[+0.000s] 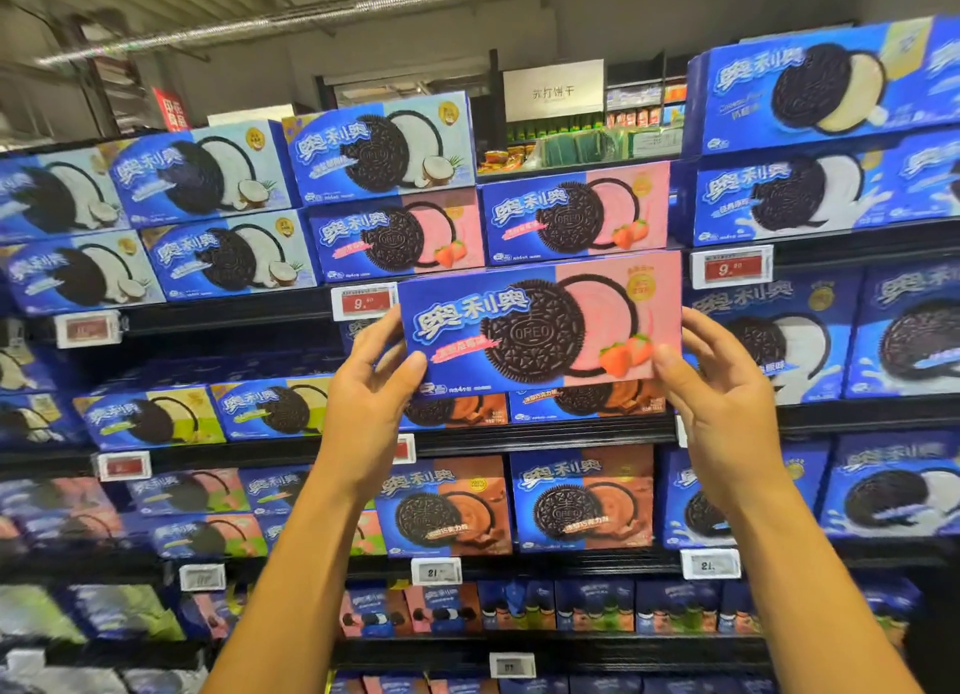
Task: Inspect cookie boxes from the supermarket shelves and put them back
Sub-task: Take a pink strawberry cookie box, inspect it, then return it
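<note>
Two hands are holding one strawberry box (540,324) up in front of the shelves, face toward the camera. The left hand (371,402) is gripping its left end, thumb lying on the front near the lower corner, fingers curling behind. The right hand (719,413) is gripping the right end likewise, thumb on the front. The box's long axis is running level, left to right, between the palms, so neither hand is nearer. It is hanging just below two matching strawberry boxes (574,218) on the top shelf (228,311). I judge it is being inspected, and returning it probably means lifting it up and forward.
</note>
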The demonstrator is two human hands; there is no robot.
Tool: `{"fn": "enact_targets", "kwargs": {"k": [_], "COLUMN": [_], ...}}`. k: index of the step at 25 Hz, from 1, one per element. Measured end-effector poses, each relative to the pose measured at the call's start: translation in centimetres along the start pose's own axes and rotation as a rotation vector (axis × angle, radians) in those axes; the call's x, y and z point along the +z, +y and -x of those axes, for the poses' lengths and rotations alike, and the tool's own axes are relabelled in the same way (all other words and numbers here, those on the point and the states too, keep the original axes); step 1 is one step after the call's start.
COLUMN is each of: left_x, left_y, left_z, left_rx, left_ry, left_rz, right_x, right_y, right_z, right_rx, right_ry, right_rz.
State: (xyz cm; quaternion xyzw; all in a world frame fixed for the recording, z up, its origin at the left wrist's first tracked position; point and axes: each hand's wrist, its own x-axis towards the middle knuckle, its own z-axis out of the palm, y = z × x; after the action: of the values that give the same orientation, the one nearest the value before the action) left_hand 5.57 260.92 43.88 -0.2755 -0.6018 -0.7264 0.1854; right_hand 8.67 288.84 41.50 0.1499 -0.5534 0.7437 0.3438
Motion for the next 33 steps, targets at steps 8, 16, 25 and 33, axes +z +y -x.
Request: {"fn": "enact_targets", "kwargs": {"k": [8, 16, 25, 33], "left_x": [0.6, 0.0, 0.3, 1.1], "left_y": [0.8, 4.1, 4.4, 4.9], "left_z": [0.5, -1.2, -1.4, -2.4], "left_rx": [0.026, -0.042, -0.136, -0.119], "left_ry": [0.049, -0.189, -0.104, -0.135], "left_rz": [0.013, -0.137, -0.059, 0.062], "right_x": [-0.2, 0.5, 1.4, 0.9], "right_y": [-0.3, -3.0, -4.4, -4.5], "right_z": [0.2, -2.0, -3.3, -4.5], "right_rx": [0.050, 0.129, 0.137, 0.086], "right_ry": [-0.056, -0.078, 0.001, 0.008], "right_rz": [0.017, 0.101, 0.052, 0.068]}}
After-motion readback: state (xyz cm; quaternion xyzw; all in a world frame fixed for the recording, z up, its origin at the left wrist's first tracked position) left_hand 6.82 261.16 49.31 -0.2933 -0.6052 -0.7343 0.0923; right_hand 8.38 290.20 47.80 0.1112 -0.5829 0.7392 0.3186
